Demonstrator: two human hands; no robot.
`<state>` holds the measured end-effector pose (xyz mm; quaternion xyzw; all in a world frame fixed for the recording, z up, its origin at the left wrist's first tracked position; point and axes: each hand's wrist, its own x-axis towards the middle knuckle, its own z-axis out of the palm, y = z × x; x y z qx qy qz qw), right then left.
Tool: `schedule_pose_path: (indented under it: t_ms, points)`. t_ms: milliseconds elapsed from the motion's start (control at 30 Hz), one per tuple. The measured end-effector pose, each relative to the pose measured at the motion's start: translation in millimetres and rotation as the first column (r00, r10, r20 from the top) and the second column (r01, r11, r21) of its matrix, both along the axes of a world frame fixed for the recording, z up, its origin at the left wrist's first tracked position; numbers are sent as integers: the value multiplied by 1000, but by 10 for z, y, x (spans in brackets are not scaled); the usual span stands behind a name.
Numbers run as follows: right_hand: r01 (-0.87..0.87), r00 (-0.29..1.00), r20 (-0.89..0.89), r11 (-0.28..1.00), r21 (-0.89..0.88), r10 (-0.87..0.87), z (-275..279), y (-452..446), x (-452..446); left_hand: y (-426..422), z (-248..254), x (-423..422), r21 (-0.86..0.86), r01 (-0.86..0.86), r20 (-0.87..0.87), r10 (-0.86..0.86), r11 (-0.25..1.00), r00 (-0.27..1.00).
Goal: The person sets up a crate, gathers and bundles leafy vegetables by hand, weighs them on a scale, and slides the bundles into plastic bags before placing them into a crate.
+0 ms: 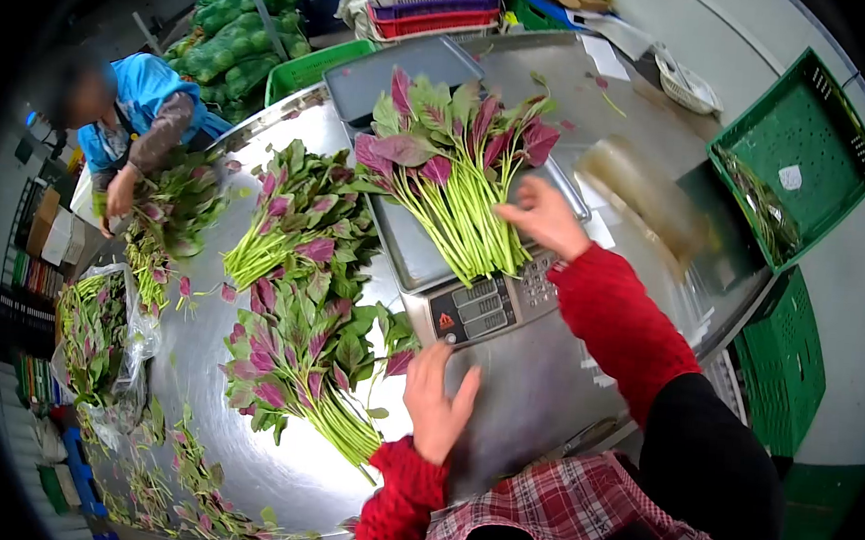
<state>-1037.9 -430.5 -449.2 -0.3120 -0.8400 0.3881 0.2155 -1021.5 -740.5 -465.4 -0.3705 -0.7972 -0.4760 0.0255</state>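
Greens (468, 197) with pale stems and purple-and-green leaves lie in a loose bunch on the metal tray (404, 253) of a scale (537, 285), just left of the right hand (546, 218) and farther out than the left hand (438, 401). Their leaves fan away from both hands; the stem ends lie close to the display (480, 306). The bunch looks light and, with no tie to be seen, apt to spread or drop stems if lifted by one side. The stems should be fairly firm yet snap if bent hard; the leaves look soft and easily bruised. The best hold would be around the gathered stems, below the leaves, with both hands closing gently from the sides.

The right hand reaches in from the side, palm toward the stems, thumb apart from half-curled fingers; it grips nothing, though slight blur leaves it uncertain whether the fingertips brush the outer stems. The left hand hangs over the desk (535, 388) just before the scale's near edge, fingers pointing forward, thumb spread wide, holding nothing. Just left of it lies another bunch (296, 361), its stems angled toward the wrist.
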Motion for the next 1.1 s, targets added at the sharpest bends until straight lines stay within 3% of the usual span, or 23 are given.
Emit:
schedule_pose_path:
  t_ms: [67,100,133,167,200,300,367,400,433,500,533,600,633,700,800,900,1033,1100]
  points:
    - [24,989,-148,993,118,-7,-165,295,530,-387,-53,207,-48,-38,41,40,998,998]
    - [104,988,-146,926,362,-55,-256,456,834,-586,-99,308,-73,-66,85,72,995,994]
    - [87,992,20,788,610,-125,-283,629,1139,-768,-159,406,-131,-112,73,122,985,990]
    - [74,940,175,677,732,-292,-358,766,1437,-922,-251,505,-161,-164,25,170,973,985]
    - [61,851,300,649,758,-431,-444,923,1672,-1011,-269,569,-206,-170,54,185,964,981]
    - [-31,751,481,703,711,-452,-570,1327,2106,-1131,-381,825,-264,-170,131,210,949,969]
    - [-114,731,609,824,554,-308,-791,1566,2226,-1004,-422,908,-240,-136,151,175,961,973]
    - [-120,849,461,754,645,-259,-628,1299,2190,-915,-411,930,-243,-111,144,149,964,978]
    - [-116,848,462,760,639,-259,-463,1046,2171,-823,-399,955,-242,-86,173,130,967,976]
    - [-220,857,513,862,457,-53,-168,671,2127,-657,-423,1015,-254,-32,195,83,967,977]
    - [-218,857,512,862,458,-55,-68,548,2091,-588,-441,1043,-245,-11,195,60,969,979]
    - [-213,909,405,947,242,101,88,366,2003,-504,-459,1118,-246,12,221,44,969,974]
    - [-214,908,406,946,243,102,150,283,1915,-474,-473,1153,-249,36,245,27,968,969]
    - [-249,942,190,955,-162,277,237,139,1716,-448,-555,1235,-253,50,257,17,966,966]
    - [-352,925,37,887,-297,379,232,19,1455,-388,-582,1315,-283,109,334,-8,953,942]
    - [-362,926,-42,851,-381,375,360,-1,1288,-309,-557,1327,-264,122,333,-28,957,942]
    - [-323,937,4,867,-381,351,390,84,939,-309,-515,1275,-275,74,396,43,959,917]
    - [-303,947,-2,891,-339,321,441,9,789,-409,-499,1157,-329,-65,235,148,942,961]
